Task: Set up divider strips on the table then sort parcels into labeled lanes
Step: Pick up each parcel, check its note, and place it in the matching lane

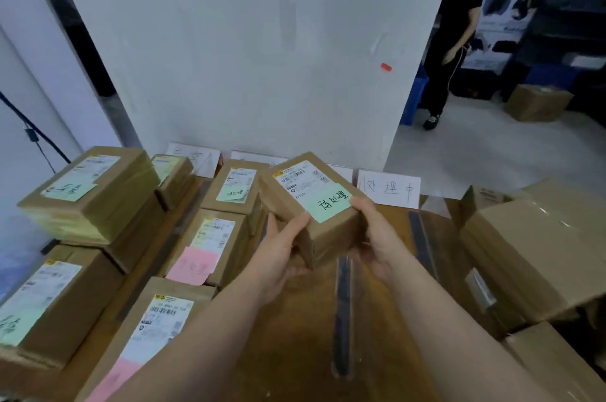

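Observation:
A brown cardboard parcel (314,204) with a white shipping label and a green handwritten note is held above the wooden table (295,336). My left hand (278,257) grips its near left corner from below, and my right hand (377,237) holds its near right side. Dark divider strips (342,313) (423,241) lie lengthwise on the table. White paper lane labels (388,188) (196,157) stand against the wall at the far edge. Sorted parcels with green and pink notes fill the left lanes (210,244) (88,191).
Large plain cardboard boxes (531,254) are stacked at the right of the table. A white wall stands directly behind the table. A person in black (452,40) stands on the floor at the back right, near a blue bin and a box (537,103).

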Demonstrator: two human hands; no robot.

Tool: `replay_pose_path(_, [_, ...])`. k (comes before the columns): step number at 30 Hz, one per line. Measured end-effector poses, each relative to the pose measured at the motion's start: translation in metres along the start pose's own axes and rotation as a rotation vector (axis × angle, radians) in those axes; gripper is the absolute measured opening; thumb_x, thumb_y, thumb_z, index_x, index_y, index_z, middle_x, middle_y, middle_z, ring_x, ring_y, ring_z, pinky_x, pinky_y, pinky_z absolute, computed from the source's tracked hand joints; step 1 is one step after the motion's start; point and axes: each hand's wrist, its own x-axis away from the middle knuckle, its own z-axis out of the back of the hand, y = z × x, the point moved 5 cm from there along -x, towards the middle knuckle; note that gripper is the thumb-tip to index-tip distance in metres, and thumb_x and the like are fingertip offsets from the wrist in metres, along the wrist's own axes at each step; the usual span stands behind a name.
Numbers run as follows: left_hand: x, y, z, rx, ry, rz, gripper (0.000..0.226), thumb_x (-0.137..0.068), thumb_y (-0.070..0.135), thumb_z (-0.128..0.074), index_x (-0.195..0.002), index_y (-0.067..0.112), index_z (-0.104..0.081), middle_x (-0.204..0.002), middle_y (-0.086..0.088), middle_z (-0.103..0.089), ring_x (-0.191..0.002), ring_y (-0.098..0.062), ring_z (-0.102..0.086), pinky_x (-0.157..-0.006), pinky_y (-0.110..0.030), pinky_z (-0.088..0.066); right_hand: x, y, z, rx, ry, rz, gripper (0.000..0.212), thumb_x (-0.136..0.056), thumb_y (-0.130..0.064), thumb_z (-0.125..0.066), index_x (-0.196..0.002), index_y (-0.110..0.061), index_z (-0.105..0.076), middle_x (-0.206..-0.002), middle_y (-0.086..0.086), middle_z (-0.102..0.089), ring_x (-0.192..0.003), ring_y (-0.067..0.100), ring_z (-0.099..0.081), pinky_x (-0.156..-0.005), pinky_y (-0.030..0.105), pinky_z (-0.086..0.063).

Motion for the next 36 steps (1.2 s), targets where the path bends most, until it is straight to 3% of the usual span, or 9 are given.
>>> replay_pose_path(3, [-0.011, 0.016, 0.031, -0.021, 0.078, -0.031, 0.071, -0.084, 0.044, -0.070, -0.145, 0.041, -0.034, -0.127, 0.007, -0.066, -0.114, -0.022, -0.064, -0.081, -0.044, -0.059, -0.011, 0.005, -0.033, -0.010, -0.072, -0.007, 0.031, -0.081, -0.048, -0.068, -0.104, -0.029, -0.061, -0.085, -0.006, -0.076, -0.096, 0.018, -0.065, -0.074, 0.035, -0.060])
replay_pose_path(6, [-0.022, 0.035, 0.070, -0.079, 0.211, -0.065, 0.042, -0.093, 0.044, -0.058, -0.133, 0.035, -0.051, -0.117, 0.007, -0.070, -0.104, -0.020, -0.067, -0.073, -0.041, -0.061, -0.023, 0.007, -0.068, 0.125, -0.087, 0.012, 0.049, -0.077, -0.058, -0.067, -0.115, -0.029, -0.057, -0.108, -0.005, -0.069, -0.104, 0.016, -0.059, -0.087, 0.036, -0.053])
replay_pose_path(9, [-0.036, 0.057, 0.109, -0.172, 0.267, -0.100, 0.026, -0.095, 0.043, -0.051, -0.117, 0.036, -0.062, -0.103, 0.011, -0.072, -0.095, -0.015, -0.066, -0.061, -0.029, -0.058, -0.035, 0.009, -0.106, 0.212, -0.077, 0.051, 0.039, -0.080, -0.059, -0.063, -0.108, -0.034, -0.057, -0.113, -0.010, -0.062, -0.104, 0.009, -0.054, -0.089, 0.033, -0.040])
replay_pose_path(12, [-0.055, 0.079, 0.143, -0.286, 0.228, -0.121, 0.029, -0.094, 0.040, -0.049, -0.120, 0.035, -0.061, -0.096, 0.016, -0.073, -0.091, -0.013, -0.066, -0.065, -0.028, -0.058, -0.051, 0.013, -0.142, 0.220, -0.037, 0.049, 0.034, -0.084, -0.056, -0.061, -0.108, -0.032, -0.059, -0.112, -0.009, -0.062, -0.103, 0.011, -0.055, -0.090, 0.033, -0.043])
replay_pose_path(16, [-0.088, 0.098, 0.184, -0.393, 0.159, -0.107, 0.035, -0.096, 0.042, -0.046, -0.128, 0.035, -0.058, -0.112, 0.005, -0.070, -0.093, -0.013, -0.067, -0.067, -0.027, -0.052, -0.071, 0.022, -0.185, 0.202, 0.018, 0.064, 0.034, -0.087, -0.044, -0.063, -0.112, -0.021, -0.066, -0.108, -0.005, -0.068, -0.099, 0.011, -0.062, -0.073, 0.023, -0.046])
replay_pose_path(21, [-0.127, 0.104, 0.218, -0.482, 0.106, -0.059, 0.047, -0.101, 0.046, -0.042, -0.146, 0.035, -0.041, -0.132, 0.003, -0.060, -0.117, -0.020, -0.057, -0.099, -0.045, -0.050, -0.097, 0.038, -0.217, 0.206, 0.072, 0.091, 0.015, -0.090, -0.036, -0.063, -0.102, -0.027, -0.064, -0.097, -0.013, -0.069, -0.092, 0.005, -0.064, -0.069, 0.017, -0.046])
replay_pose_path(30, [-0.154, 0.094, 0.237, -0.529, 0.076, -0.036, 0.043, -0.104, 0.038, -0.039, -0.147, 0.039, -0.035, -0.132, 0.009, -0.057, -0.119, -0.016, -0.056, -0.087, -0.035, -0.054, -0.130, 0.061, -0.228, 0.301, 0.115, 0.075, 0.006, -0.094, -0.037, -0.056, -0.095, -0.040, -0.061, -0.095, -0.026, -0.066, -0.096, -0.002, -0.059, -0.072, 0.017, -0.044])
replay_pose_path(32, [-0.155, 0.093, 0.237, -0.547, 0.079, -0.038, 0.043, -0.104, 0.037, -0.038, -0.147, 0.037, -0.034, -0.132, 0.009, -0.057, -0.117, -0.015, -0.056, -0.074, -0.026, -0.053, -0.133, 0.063, -0.229, 0.311, 0.131, 0.082, 0.012, -0.094, -0.038, -0.055, -0.104, -0.038, -0.062, -0.101, -0.022, -0.067, -0.100, 0.001, -0.060, -0.075, 0.019, -0.045])
replay_pose_path(36, [-0.151, 0.098, 0.233, -0.640, 0.163, -0.088, 0.044, -0.105, 0.030, -0.041, -0.147, 0.028, -0.033, -0.143, 0.002, -0.051, -0.126, -0.019, -0.052, -0.082, -0.029, -0.054, -0.127, 0.056, -0.230, 0.382, 0.178, 0.169, 0.039, -0.093, -0.041, -0.055, -0.131, -0.030, -0.054, -0.116, -0.018, -0.063, -0.103, 0.001, -0.058, -0.073, 0.016, -0.045])
